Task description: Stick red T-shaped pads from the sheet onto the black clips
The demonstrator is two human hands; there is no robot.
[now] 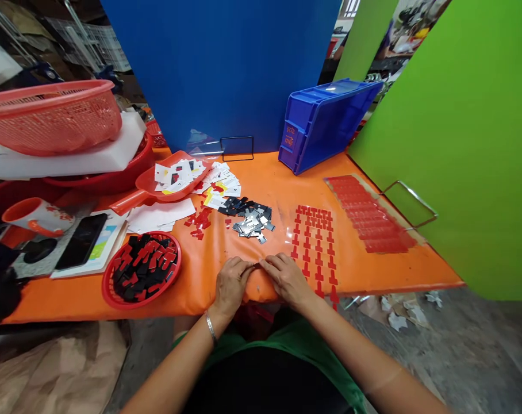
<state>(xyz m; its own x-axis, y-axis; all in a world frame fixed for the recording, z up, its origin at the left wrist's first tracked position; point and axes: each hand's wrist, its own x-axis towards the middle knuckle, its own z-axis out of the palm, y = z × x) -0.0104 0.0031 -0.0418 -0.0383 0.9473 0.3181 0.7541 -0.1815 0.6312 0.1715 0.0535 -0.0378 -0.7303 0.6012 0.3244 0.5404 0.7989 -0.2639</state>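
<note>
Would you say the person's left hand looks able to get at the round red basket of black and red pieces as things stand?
Probably yes: the left hand rests at the table edge just beside the round red basket, with only bare orange cover between them.

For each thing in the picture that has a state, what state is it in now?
Left hand: fingertips pinched on something too small to tell.
Right hand: the same, meeting the left.
Blue bin: tipped on its side.
Round red basket: filled with black and red parts.
Red scoop: loaded with white cards.
Phone: screen dark.
Red T-pieces: laid in rows.
</note>
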